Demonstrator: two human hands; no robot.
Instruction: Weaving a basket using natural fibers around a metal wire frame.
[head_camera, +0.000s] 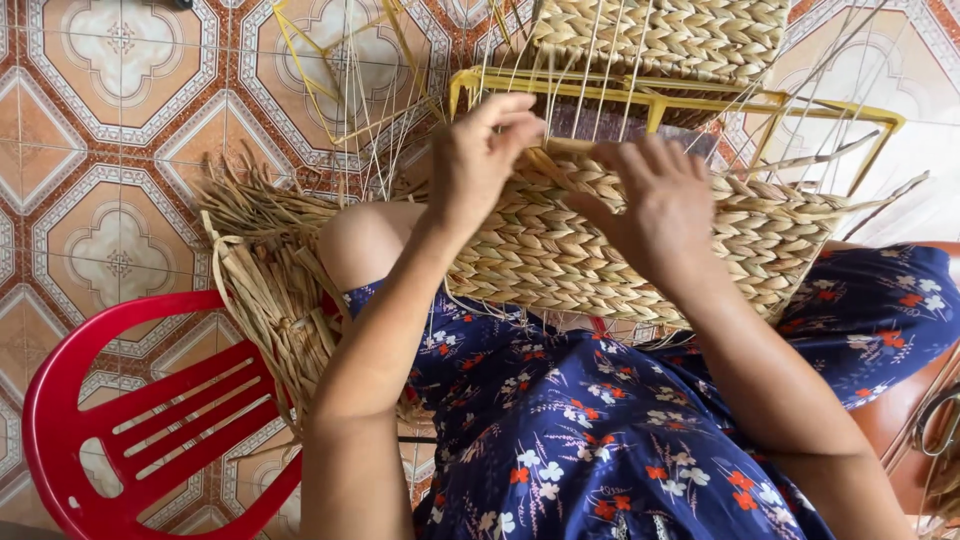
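Observation:
A half-woven straw basket (560, 255) rests on my lap, built on a yellow wire frame (660, 100) with thin white wire strands rising from it. My left hand (480, 155) is at the top edge of the woven wall, fingers pinched on a straw strand by the frame. My right hand (660, 205) lies over the woven rim beside it, fingers curled onto the plaited straw. Whether each hand truly grips a strand is partly hidden.
A bundle of loose dry straw (270, 290) lies on a red plastic chair (150, 420) at my left. The floor has patterned orange and white tiles (110, 130). I wear a blue flowered dress (600, 430). More wire frame (330, 70) stands behind.

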